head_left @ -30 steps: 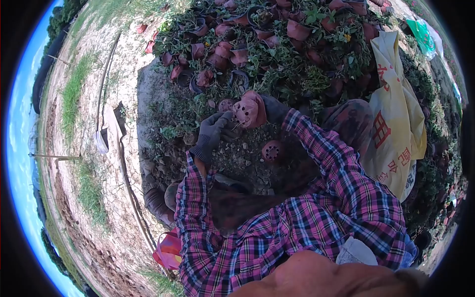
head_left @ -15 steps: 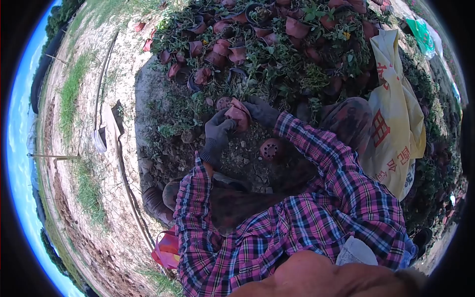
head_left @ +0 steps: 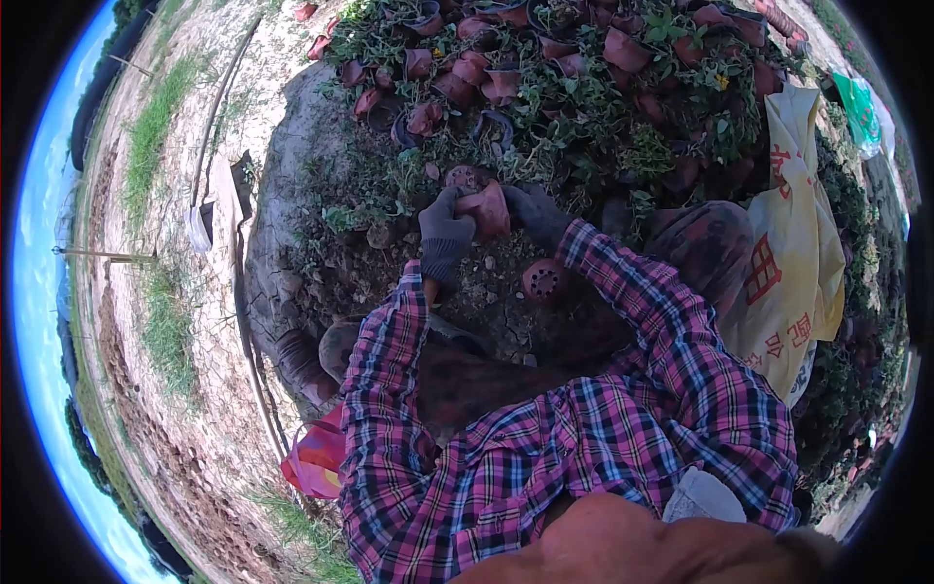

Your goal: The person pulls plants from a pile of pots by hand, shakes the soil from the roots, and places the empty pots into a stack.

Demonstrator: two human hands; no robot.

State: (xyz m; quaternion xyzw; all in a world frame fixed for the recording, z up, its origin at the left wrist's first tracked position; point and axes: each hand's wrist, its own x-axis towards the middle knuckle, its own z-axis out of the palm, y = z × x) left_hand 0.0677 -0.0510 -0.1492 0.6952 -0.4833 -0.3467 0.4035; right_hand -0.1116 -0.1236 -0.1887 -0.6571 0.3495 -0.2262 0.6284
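Observation:
My left hand (head_left: pixel 448 234), in a grey glove, is closed on the left side of a reddish-brown plastic nursery pot (head_left: pixel 489 210). My right hand (head_left: pixel 537 216), in a dark glove, grips the same pot from the right. The pot's thin wall looks bent and flattened between the hands. Just beyond it lies another pot (head_left: pixel 465 177), its holed base showing. An upturned nursery pot (head_left: pixel 542 280) with a ring of drainage holes rests on the soil, nearer to me and below my right hand.
A heap of used pots and wilted plants (head_left: pixel 545 88) spreads ahead. A yellowish printed sack (head_left: pixel 793 234) lies right of my knee. Stacked pots (head_left: pixel 307 365) lie at my left, near a pink bag (head_left: pixel 316 457). A thin hose (head_left: pixel 243 321) runs along the ground.
The pot in my hands has turned, and more of its side wall now faces me. The whole view has shifted slightly; the upturned pot stays on the soil.

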